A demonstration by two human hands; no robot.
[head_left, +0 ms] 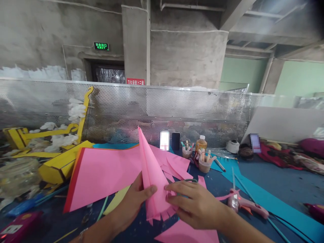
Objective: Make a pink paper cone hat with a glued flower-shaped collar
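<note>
The left hand (133,206) and right hand (194,206) clamp their fingers on a pink paper cone (153,179). A glue gun (243,202) sits near the right one.

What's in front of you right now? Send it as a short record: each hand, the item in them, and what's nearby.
left hand: wrapped around the lower part of the pink paper cone
right hand: fingers pressed against the cone's right side
cone: tip up, leaning slightly away, lower edge fringed
nearby: large pink paper sheet, pink hot glue gun
</note>
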